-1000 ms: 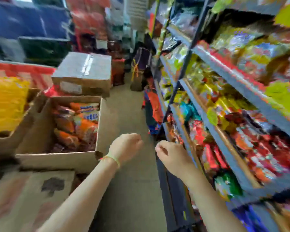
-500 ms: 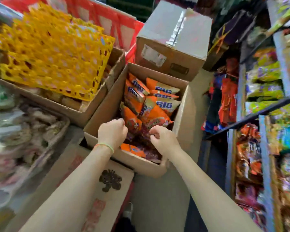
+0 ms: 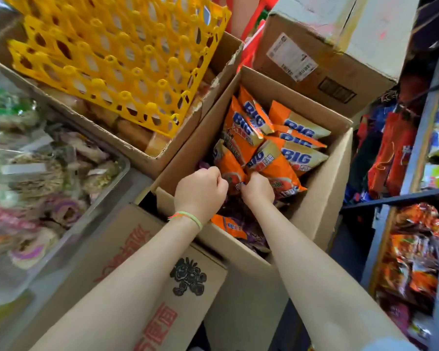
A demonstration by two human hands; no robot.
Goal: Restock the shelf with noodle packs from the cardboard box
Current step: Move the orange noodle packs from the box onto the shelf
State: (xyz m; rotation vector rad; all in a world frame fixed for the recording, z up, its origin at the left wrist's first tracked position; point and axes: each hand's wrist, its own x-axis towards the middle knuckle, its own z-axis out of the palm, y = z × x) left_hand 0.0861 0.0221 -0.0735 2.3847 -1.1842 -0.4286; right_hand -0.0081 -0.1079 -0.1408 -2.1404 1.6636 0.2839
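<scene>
While both hands reach down into the open cardboard box (image 3: 322, 198), the packs are not yet lifted; the left hand (image 3: 200, 192) has its fingers curled tight near the box's left inner wall, and whether they pinch a pack edge or close on nothing cannot be told, since the fingertips are hidden under the knuckles; the right hand (image 3: 257, 190) is curled too, its fingers seeming to pinch the lower edge of an orange noodle pack (image 3: 276, 171) in the middle of the heap, probably because the crimped seam gives the surest hold on a slippery wrapper. The noodle packs (image 3: 284, 138) lie loosely tumbled in the box, orange ones marked BIG uppermost and toward the far side, darker purple ones lower and nearer the person, so the box looks partly emptied; it stands just beside the shelf (image 3: 413, 196) on the right, likely so that each handful needs only a short turn. That shelf already holds orange and red packets on its lower tier. To the left, a second carton (image 3: 208, 102) carries a yellow egg tray (image 3: 117, 57) tilted over bread-like items; a metal tray (image 3: 61, 239) holds bagged goods, blurred; a sealed box (image 3: 322, 51) sits behind, and a printed carton (image 3: 147, 262) lies under the forearms.
</scene>
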